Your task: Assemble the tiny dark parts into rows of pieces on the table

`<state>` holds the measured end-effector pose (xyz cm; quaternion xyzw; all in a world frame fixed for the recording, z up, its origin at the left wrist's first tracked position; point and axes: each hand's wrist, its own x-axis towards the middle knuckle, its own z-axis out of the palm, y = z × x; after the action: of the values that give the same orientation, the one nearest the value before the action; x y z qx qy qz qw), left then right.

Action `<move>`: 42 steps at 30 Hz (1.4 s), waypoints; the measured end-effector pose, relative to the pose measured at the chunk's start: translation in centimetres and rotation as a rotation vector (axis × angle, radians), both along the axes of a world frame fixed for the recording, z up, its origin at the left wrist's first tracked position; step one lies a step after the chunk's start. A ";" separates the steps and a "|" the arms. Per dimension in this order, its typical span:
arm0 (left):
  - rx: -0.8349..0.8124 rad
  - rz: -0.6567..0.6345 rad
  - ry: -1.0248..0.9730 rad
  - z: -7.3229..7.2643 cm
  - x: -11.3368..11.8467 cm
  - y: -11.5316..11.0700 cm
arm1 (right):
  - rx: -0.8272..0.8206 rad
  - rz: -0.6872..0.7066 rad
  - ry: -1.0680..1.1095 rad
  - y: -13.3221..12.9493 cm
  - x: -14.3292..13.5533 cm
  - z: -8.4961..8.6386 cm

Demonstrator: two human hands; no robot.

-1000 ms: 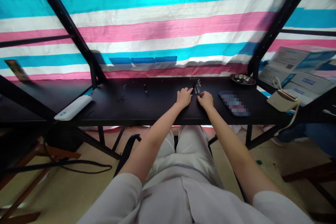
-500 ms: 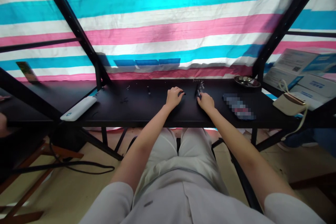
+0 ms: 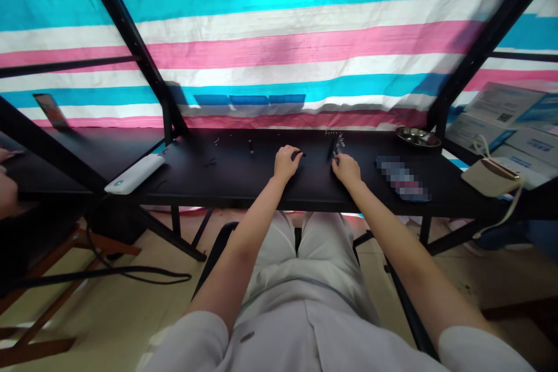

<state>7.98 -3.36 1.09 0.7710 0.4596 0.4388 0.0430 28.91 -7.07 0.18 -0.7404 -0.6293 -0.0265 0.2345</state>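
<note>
My left hand (image 3: 286,163) is over the black table (image 3: 244,186), its thumb and fingers closed on a small dark piece (image 3: 303,154) that sticks out to the right. To its right, my right hand (image 3: 347,168) has its fingertips together at the near end of a group of small dark and shiny parts (image 3: 339,143); what it grips is too small to make out. A short dark piece with a light end (image 3: 251,147) lies left of my left hand. Farther left are thin black bits (image 3: 210,161) and tiny white bits (image 3: 217,141).
A white oblong device (image 3: 136,174) lies at the table's left. On the right are a blurred packet (image 3: 401,179), a metal dish (image 3: 418,137), a beige pouch (image 3: 490,176) and stacked boxes (image 3: 514,128). Black frame posts flank the table. Another person's hand (image 3: 7,192) shows at far left.
The view has shifted slightly, so the table things appear farther right. A dark piece seen at my right fingertips before no longer shows there. My left hand still holds its small dark piece.
</note>
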 end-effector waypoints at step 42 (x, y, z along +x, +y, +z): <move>-0.265 0.057 -0.726 -1.2 -0.4 2.2 | 0.208 0.364 0.200 1.4 -4.1 -0.2</move>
<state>7.57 -1.15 -0.12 0.5400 0.4884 0.6211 0.2898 24.77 -5.64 -0.06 -0.5854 -0.7202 0.0251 0.3714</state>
